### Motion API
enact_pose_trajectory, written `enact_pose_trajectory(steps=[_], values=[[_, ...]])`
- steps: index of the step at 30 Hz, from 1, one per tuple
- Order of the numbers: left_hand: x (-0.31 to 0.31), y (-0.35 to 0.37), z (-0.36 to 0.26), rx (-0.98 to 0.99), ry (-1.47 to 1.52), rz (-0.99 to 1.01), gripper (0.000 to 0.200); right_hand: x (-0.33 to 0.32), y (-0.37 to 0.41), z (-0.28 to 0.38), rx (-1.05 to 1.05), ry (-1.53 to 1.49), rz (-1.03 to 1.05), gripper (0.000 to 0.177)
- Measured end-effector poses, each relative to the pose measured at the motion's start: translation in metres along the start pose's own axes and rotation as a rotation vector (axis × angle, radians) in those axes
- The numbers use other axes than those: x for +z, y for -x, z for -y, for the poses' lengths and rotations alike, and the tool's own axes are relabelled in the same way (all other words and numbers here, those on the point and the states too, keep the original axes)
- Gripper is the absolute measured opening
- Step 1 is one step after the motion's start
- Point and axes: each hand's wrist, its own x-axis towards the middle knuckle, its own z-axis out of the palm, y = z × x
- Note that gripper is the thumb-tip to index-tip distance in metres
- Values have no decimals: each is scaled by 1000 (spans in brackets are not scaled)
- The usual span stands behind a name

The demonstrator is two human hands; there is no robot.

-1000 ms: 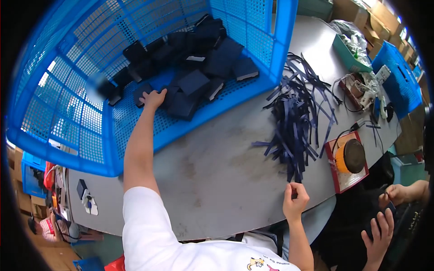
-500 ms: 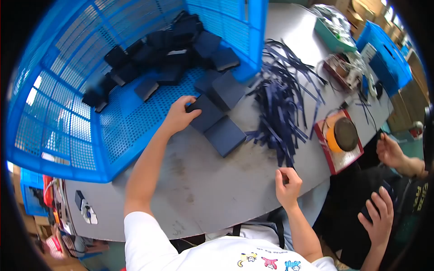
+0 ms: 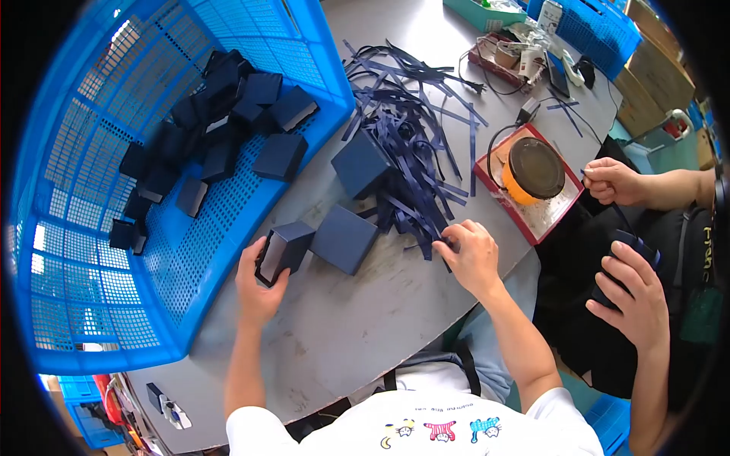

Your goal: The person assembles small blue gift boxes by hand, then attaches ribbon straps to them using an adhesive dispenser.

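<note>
My left hand (image 3: 259, 285) grips a small dark blue box (image 3: 289, 247) at its sides, tilted so that a pale inner face shows. Touching or nearly touching it on the right is another dark blue box (image 3: 344, 239), flat on the table. A third blue box (image 3: 360, 165) rests against the heap of navy ribbon strips (image 3: 407, 144). At the lower end of that heap, my right hand (image 3: 473, 257) is closed, thumb and fingers pinched on a dark ribbon strip.
A large blue plastic basket (image 3: 179, 334) lies on its side at left with several dark boxes (image 3: 279, 156) inside. Right of the ribbons, a red-edged tray (image 3: 525, 220) holds an orange container with a dark lid (image 3: 535, 167). A co-worker's hands (image 3: 635, 292) hold a dark object at right.
My left hand has drawn one box toward me and tilted it up. My right hand has moved to the ribbon heap and pinched a strip. The view has shifted.
</note>
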Motion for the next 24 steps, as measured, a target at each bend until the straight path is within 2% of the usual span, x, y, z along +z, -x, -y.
enact_pose_trajectory(steps=[2, 6, 7, 9, 10, 11, 13, 14, 16, 17, 18, 19, 20, 21, 23, 24], values=[[6, 10, 7, -80, 93, -87, 69, 2, 0, -4, 27, -89, -1, 13], [4, 16, 0, -86, 370, -256, 80, -1, 3, -11, 105, -314, -29, 14], [0, 13, -10, -82, 457, -273, 81, -2, 3, -10, 113, -312, -27, 14], [-6, 14, -24, -158, 611, -284, 79, -3, 1, -5, -44, -194, -111, 15], [-6, 15, -25, -165, 656, -291, 79, -3, 0, -3, -86, -122, -79, 16], [-4, 13, -24, -86, 628, -315, 68, 0, -1, -3, -86, -81, -38, 16], [-5, 10, -48, -134, 666, -171, 57, 9, -2, -9, -113, -49, -25, 11], [-2, 7, -58, -133, 745, -18, 52, 7, -2, -10, -108, -48, -28, 11], [12, 7, -69, -177, 1023, 410, 53, 0, -2, -6, 86, -383, 12, 5], [21, 9, -78, -271, 1121, 635, 48, -4, -2, -7, 72, -432, 2, 2], [30, 13, -82, -353, 1097, 848, 47, -5, 0, -9, 73, -432, 3, 2], [40, 14, -83, -405, 999, 1006, 47, -6, 2, -10, 222, -583, 55, 4], [51, 14, -80, -411, 920, 1039, 48, -7, 4, -13, 373, -732, 105, 6], [60, 11, -74, -439, 889, 982, 47, -7, 5, -18, 381, -784, 129, 10], [71, -7, -63, -330, 864, 722, 44, -10, 6, -19, 380, -735, 96, 8], [71, -15, -63, -352, 887, 609, 44, -12, 6, -20, 369, -687, 69, 6]])
